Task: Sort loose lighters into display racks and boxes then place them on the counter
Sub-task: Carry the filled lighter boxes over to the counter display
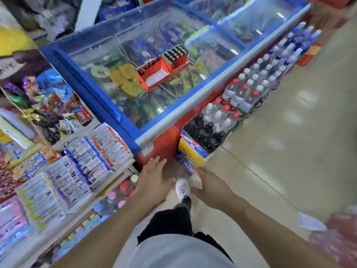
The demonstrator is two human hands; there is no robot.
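Both hands apart, fingers straight (holding nothing), left hand (152,182), right hand (210,187), lighter boxes (164,67) on freezer lid (108,60)

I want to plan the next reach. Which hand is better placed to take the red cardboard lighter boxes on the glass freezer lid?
Probably the left hand: open, empty, it is nearer the freezer's corner. The right hand, also open, hangs over the floor. The red cardboard lighter boxes are far from both.

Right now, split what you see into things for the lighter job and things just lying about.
Job: two red cardboard lighter display boxes on the glass-topped blue freezer chest; empty left hand; empty right hand.
Lying about: clear plastic water bottles, black-capped dark bottles, white snack packets.
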